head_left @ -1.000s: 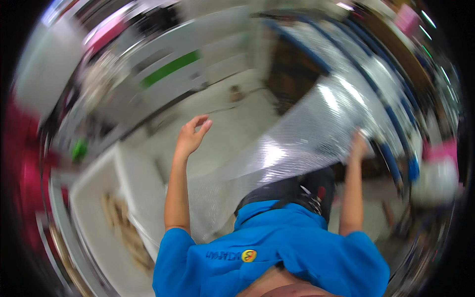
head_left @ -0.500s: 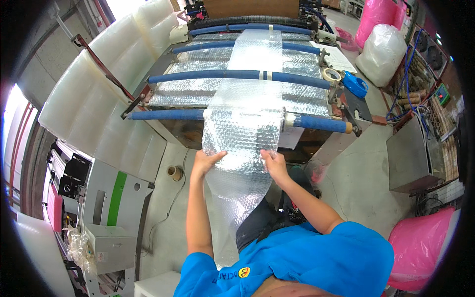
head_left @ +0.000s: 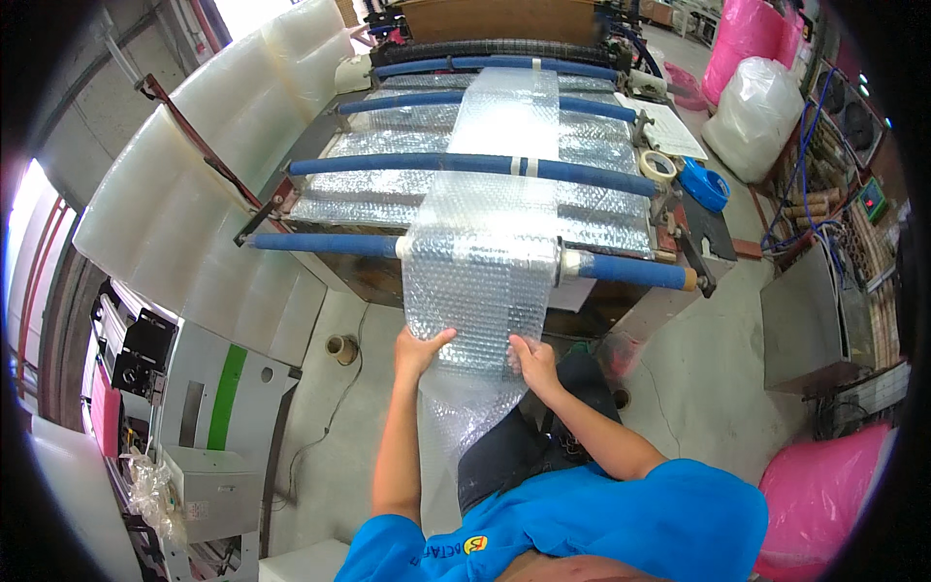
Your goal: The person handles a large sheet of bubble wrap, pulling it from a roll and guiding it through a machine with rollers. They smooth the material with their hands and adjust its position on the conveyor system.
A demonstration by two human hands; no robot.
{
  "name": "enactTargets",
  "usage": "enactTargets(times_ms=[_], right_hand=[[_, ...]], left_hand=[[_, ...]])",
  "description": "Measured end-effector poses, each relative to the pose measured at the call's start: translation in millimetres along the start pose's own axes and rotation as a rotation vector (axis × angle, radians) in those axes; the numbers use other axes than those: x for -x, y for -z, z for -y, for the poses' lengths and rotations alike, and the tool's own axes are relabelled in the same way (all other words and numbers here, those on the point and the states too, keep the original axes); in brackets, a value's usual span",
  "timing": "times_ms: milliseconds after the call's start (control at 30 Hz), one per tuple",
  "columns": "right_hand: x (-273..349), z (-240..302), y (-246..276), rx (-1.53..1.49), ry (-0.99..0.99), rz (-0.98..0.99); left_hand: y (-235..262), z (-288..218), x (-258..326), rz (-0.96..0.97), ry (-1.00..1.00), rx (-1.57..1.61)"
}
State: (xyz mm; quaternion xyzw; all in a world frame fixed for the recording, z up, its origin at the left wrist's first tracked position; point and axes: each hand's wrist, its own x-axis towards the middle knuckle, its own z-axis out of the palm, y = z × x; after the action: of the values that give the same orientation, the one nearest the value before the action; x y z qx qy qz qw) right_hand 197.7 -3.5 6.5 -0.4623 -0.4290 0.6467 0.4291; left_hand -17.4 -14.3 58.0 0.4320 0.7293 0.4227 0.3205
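A long strip of clear bubble wrap (head_left: 485, 242) runs toward me over the blue rollers (head_left: 456, 163) of a machine and hangs down past the nearest roller. My left hand (head_left: 419, 349) grips the strip's left edge below that roller. My right hand (head_left: 533, 361) grips its right edge at about the same height. Below my hands the strip falls on toward the floor in front of my legs.
White foam sheets (head_left: 204, 175) lean along the machine's left side. A tape roll (head_left: 658, 166) and a blue object (head_left: 705, 185) sit at its right end. Pink (head_left: 824, 504) and white (head_left: 752, 102) filled bags stand at right, a grey cabinet (head_left: 810, 320) too. A cardboard core (head_left: 340, 347) lies on the concrete floor.
One second ago the view swung blurred with my arms raised holding the film. Since then it has settled on the machine, and both hands have slid lower along the strip.
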Motion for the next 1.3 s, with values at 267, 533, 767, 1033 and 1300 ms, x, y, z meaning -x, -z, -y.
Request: enactTargets(times_ms=[267, 533, 767, 1033, 1300], right_hand=[[-29.0, 48.0, -9.3, 0.036, 0.206, -0.100], [-40.7, 45.1, -9.8, 0.165, 0.340, -0.199], [-32.3, 19.1, -16.1, -0.028, 0.228, -0.134], [34.4, 47.9, -16.3, -0.057, -0.094, 0.191], [50.1, 10.5, -7.6, 0.020, -0.117, 0.198]], left_hand=[[-3.3, -36.2, -32.0, -0.151, -0.020, -0.075], [-11.8, -6.1, -31.3, -0.043, -0.067, 0.008], [-7.2, -8.6, -35.2, -0.075, -0.157, 0.136], [60.7, -53.5, 51.7, -0.152, -0.099, -0.013], [47.8, -4.9, 67.4, -0.277, -0.014, -0.096]])
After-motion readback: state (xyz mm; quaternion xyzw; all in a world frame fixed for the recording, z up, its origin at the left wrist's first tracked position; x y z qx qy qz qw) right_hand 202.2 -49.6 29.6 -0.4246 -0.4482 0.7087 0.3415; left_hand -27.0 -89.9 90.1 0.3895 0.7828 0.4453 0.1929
